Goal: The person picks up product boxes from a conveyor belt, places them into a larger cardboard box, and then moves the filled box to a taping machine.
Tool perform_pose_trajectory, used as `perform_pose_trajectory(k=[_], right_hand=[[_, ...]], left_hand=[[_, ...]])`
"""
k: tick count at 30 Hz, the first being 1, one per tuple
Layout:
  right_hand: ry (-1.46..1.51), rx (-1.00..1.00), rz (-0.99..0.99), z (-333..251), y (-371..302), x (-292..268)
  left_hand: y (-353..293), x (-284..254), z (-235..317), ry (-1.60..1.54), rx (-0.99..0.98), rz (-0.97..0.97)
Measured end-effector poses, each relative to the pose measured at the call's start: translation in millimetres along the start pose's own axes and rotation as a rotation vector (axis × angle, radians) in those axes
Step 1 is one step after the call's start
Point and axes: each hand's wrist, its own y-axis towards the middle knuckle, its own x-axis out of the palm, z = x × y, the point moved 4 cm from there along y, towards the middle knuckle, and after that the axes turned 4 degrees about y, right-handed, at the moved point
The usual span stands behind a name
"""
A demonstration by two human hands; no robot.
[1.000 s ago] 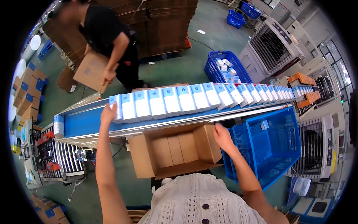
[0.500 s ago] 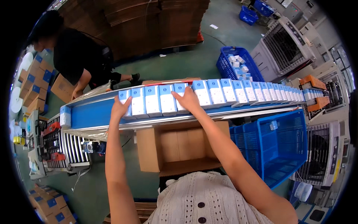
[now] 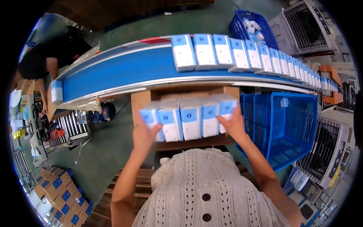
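Note:
Between my two hands is a squeezed row of several blue-and-white tissue packs (image 3: 190, 119), held over an open cardboard box (image 3: 140, 99). My left hand (image 3: 145, 132) presses the left end of the row, thumb on the front. The right end is gripped by my right hand (image 3: 233, 123), its thumb also in front. The row hides most of the box's inside, and I cannot tell how deep the packs sit in it. Beyond the box runs a blue conveyor belt (image 3: 121, 68), carrying a line of more packs (image 3: 206, 51) on its right half.
Blue plastic crates (image 3: 291, 128) stand right of the box. A blue basket (image 3: 242, 28) with loose packs is behind the belt. At the belt's left end are a lone pack (image 3: 56, 92) and a co-worker (image 3: 56, 60). Stacked cartons (image 3: 64, 193) sit at lower left.
Both hands have lifted the row of packs off the belt and brought it toward me, over the box. My view has shifted, and the co-worker reaches to the lone pack.

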Motion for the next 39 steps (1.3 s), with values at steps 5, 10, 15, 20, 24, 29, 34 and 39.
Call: perform_pose_trajectory(k=[5,10,15,20,24,29,34,39], right_hand=[[-0.434,-0.384,-0.800,48,-8,79],[-0.340,-0.054,-1.212,78,-2,155],[-0.254,0.157,-1.232,108,-35,187],[0.019,-0.060,-0.978,17,19,100],[0.037,-0.135,0.015,-24,96,-43],[0.057,-0.290,0.095,-42,167,-7],[0.260,0.079,-0.056,-56,209,31],[0.316,-0.015,0.088,-90,178,-22]], left_hand=[[22,75,-19,0.715,0.622,-0.136],[71,161,-18,0.627,0.468,-0.491],[64,233,-23,0.597,0.228,-0.901],[79,211,-12,0.349,0.401,-0.741],[82,52,68,-0.743,0.171,-0.641],[166,-72,30,0.090,0.171,0.539],[222,-52,-13,-0.051,-0.045,0.097],[176,-94,22,-0.247,0.132,0.210]])
